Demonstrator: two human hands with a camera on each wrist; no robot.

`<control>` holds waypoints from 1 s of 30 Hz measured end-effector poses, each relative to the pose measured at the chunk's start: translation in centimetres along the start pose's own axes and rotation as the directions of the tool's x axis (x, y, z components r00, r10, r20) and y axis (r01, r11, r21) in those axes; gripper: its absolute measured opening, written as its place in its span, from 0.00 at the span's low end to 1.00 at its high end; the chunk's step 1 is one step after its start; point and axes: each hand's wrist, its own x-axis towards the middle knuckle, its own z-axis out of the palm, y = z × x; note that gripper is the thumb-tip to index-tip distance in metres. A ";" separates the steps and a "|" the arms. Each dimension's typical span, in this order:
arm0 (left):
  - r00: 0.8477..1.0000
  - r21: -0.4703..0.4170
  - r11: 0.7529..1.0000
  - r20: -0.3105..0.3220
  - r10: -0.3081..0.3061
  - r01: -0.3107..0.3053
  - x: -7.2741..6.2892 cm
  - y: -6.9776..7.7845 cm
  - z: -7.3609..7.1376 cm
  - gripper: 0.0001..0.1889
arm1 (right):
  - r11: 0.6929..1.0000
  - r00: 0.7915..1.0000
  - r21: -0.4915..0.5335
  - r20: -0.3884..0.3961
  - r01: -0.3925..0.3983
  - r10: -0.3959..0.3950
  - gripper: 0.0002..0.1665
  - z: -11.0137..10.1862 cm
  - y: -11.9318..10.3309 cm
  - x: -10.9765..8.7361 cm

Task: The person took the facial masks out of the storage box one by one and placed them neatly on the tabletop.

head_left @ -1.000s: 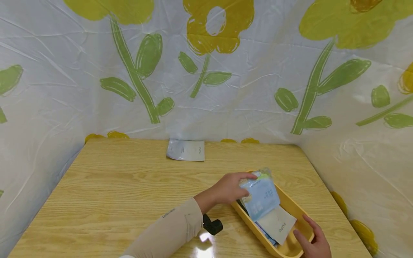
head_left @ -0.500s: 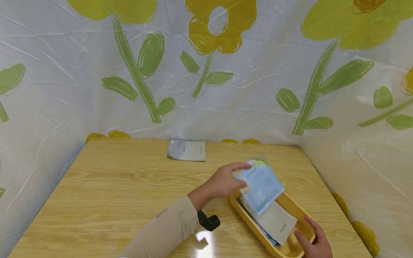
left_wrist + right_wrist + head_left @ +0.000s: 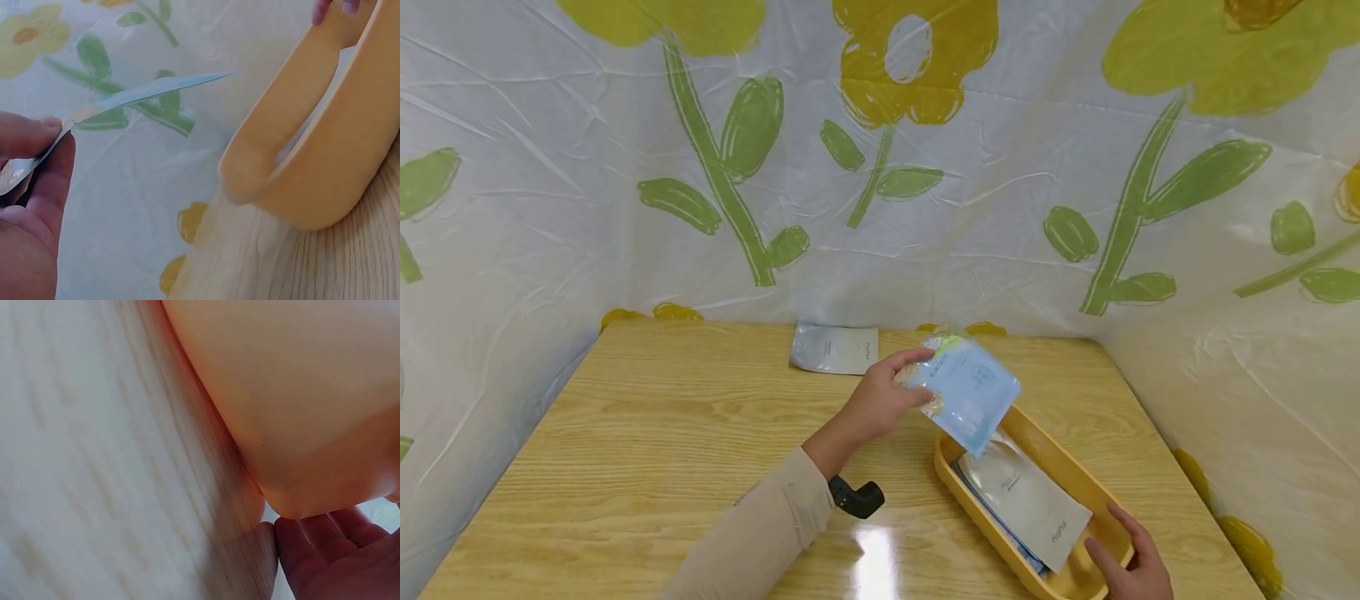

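Note:
Between thumb and fingers, my left hand (image 3: pixel 874 400) pinches a light blue flat sachet (image 3: pixel 972 390) with a clear, green-marked edge. The sachet hangs above the far end of a yellow plastic bin (image 3: pixel 1070 467). Seen edge-on in the left wrist view, the sachet (image 3: pixel 150 92) bends slightly away from the hand. Inside the bin lies a greyish-white sachet (image 3: pixel 1033 504), lettered at its near end, over darker and bluish packets mostly hidden under it. My right hand (image 3: pixel 1138 562) holds the bin's near end; its fingers (image 3: pixel 325 537) lie against the outer corner in the right wrist view.
Another silver-white sachet (image 3: pixel 838 348) lies flat at the table's back edge. The wood-grain table (image 3: pixel 700 433) is bounded by a white flower-print sheet (image 3: pixel 985 208) behind and at the sides. A black wrist device (image 3: pixel 859 498) juts from the left sleeve.
My left hand has lifted the light blue sachet out of the bin and moved it up and left, uncovering more of the greyish-white sachet. The right hand stays at the bin.

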 end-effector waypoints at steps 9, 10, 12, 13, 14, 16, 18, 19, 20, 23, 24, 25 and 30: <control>0.991 -0.023 0.998 -0.125 -0.054 0.051 -0.6 -1.4 -2.2 0.28 | 1.000 1.000 -0.007 -0.026 0.000 0.000 0.34 0.0 0.0 -0.1; 0.989 -0.025 0.998 -0.140 -0.052 0.049 -0.7 -1.5 -2.4 0.28 | 1.000 1.000 -0.001 -0.023 0.005 -0.005 0.34 0.0 0.0 -0.1; 0.984 -0.034 0.998 -0.169 -0.048 0.043 -0.8 -1.8 -2.9 0.28 | 1.000 1.000 0.002 -0.026 0.001 -0.001 0.34 0.1 0.0 -0.1; 0.982 -0.040 0.998 -0.183 -0.046 0.039 -0.9 -1.9 -3.1 0.29 | 1.000 1.000 0.008 -0.026 -0.001 0.001 0.34 0.1 0.1 -0.2; 0.979 -0.048 0.998 -0.197 -0.048 0.039 -0.9 -2.1 -3.3 0.29 | 1.000 1.000 0.015 -0.026 -0.003 0.003 0.34 0.1 0.1 -0.2; 0.975 -0.060 0.997 -0.217 -0.054 0.042 -1.1 -2.3 -3.8 0.29 | 1.000 1.000 0.010 -0.025 -0.003 0.003 0.34 0.1 0.1 -0.2; 0.970 -0.060 0.997 -0.236 -0.063 0.050 -1.2 -2.6 -4.4 0.29 | 1.000 1.000 0.006 -0.030 0.001 0.000 0.34 0.1 0.0 -0.2; 0.967 -0.058 0.997 -0.247 -0.068 0.055 -1.2 -2.7 -4.6 0.29 | 1.000 1.000 0.003 -0.029 0.003 -0.003 0.34 0.0 0.0 -0.1; 0.963 -0.058 0.997 -0.258 -0.073 0.060 -1.3 -2.8 -4.9 0.29 | 1.000 1.000 -0.004 -0.028 0.007 -0.007 0.34 0.0 0.0 -0.1; 0.955 -0.040 0.996 -0.285 -0.086 0.078 -1.6 -3.2 -5.7 0.30 | 1.000 1.000 0.006 -0.021 0.015 -0.015 0.34 0.0 0.1 0.0; 0.951 -0.037 0.996 -0.294 -0.091 0.084 -1.7 -3.3 -6.0 0.30 | 1.000 1.000 0.007 -0.016 0.019 -0.019 0.34 0.0 0.1 0.0; 0.948 -0.031 0.995 -0.304 -0.098 0.093 -1.8 -3.4 -6.2 0.30 | 0.999 1.000 0.022 -0.012 0.024 -0.024 0.34 -0.1 0.2 0.0; 0.929 -0.016 0.991 -0.344 -0.133 0.136 -2.5 -4.7 -7.9 0.30 | 0.996 0.999 0.074 0.008 0.044 -0.045 0.34 -0.1 0.4 0.0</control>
